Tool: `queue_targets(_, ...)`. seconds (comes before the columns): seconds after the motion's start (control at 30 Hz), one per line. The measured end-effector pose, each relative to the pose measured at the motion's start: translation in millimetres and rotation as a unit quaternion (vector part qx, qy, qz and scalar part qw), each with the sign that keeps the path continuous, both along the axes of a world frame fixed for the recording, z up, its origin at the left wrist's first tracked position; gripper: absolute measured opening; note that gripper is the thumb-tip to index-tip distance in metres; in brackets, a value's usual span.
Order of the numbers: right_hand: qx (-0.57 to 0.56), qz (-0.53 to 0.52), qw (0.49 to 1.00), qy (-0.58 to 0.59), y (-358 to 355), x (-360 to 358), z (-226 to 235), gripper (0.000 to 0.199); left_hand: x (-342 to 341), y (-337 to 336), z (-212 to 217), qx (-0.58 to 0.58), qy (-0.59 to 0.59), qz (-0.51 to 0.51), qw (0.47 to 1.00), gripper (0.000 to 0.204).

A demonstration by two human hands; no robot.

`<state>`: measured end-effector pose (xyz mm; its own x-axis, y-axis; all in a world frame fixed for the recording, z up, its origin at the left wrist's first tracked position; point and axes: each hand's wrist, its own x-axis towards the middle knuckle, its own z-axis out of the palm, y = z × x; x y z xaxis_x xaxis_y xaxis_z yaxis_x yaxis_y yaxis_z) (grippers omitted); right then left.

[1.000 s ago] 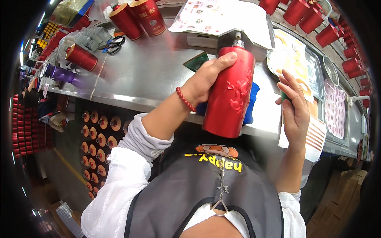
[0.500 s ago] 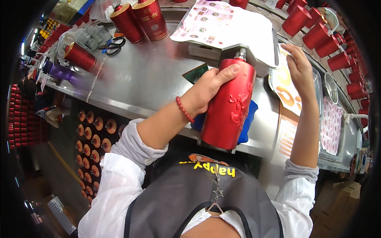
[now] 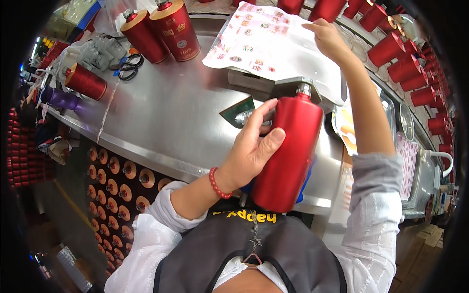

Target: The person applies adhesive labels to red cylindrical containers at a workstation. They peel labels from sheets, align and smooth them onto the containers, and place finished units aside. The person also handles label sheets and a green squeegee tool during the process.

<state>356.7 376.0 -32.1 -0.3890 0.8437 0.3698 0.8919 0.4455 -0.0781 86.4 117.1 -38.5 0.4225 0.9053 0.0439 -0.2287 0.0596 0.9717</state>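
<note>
Red bottle: we take the tall matte red bottle (image 3: 288,156) as our landmark; it stands tilted at the near edge of the steel table (image 3: 171,127), its silver neck pointing away from us and its base towards our apron.
Left hand: our left hand (image 3: 251,151) is closed around the left side of that bottle, thumb laid across its front and fingers curled behind it, so it has a firm hold of it.
Right hand: our right hand (image 3: 327,36) is far beyond the bottle and a little to its right, resting on the far corner of the sticker sheet (image 3: 273,49); its fingers are bent, but we cannot tell whether they pinch the sheet or only touch it.
Sticker sheet: white, printed with small coloured labels, lying on the table just beyond the bottle's neck.
Blue cloth: a bit of blue cloth (image 3: 307,176) shows just to the right of the bottle, partly hidden behind it.
Bracelet: a red bead bracelet (image 3: 217,183) circles our left wrist, just left of the bottle's base.
Two cone-shaped bottles: two red bottles with gold tops (image 3: 163,29) stand well to the left of and beyond our landmark.
Scissors: black-handled scissors (image 3: 128,67) lie further left again, near those two.
Row of red bottles: more red bottles (image 3: 405,63) line the table's far right, well apart from the one we hold.
</note>
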Motion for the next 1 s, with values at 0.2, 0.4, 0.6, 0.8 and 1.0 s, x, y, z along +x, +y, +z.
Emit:
queue_targets(0.2,-0.072,-0.15,0.971,-0.171,44.8,-45.7,-16.8,0.043,-6.2,7.4,-13.1,0.048,-0.017,0.018,0.999,0.065)
queue_targets(0.4,-0.117,-0.143,0.947,-0.263,20.2,-12.1,-6.8,0.038,-8.6,14.6,-26.7,0.043,-0.016,-0.002,0.999,0.067)
queue_targets(0.6,-0.041,-0.109,0.97,-0.215,39.7,-22.4,-9.9,0.049,-8.1,13.0,-24.0,0.054,-0.011,0.002,0.998,0.068)
queue_targets(0.8,-0.119,-0.126,0.954,-0.243,47.5,-57.2,-10.7,0.059,-8.0,12.6,-28.9,0.091,-0.017,0.047,0.995,0.061)
queue_targets(1.0,-0.138,-0.127,0.954,-0.234,27.3,-28.8,-14.8,0.059,-7.3,13.8,-35.6,0.099,-0.02,0.054,0.993,0.061)
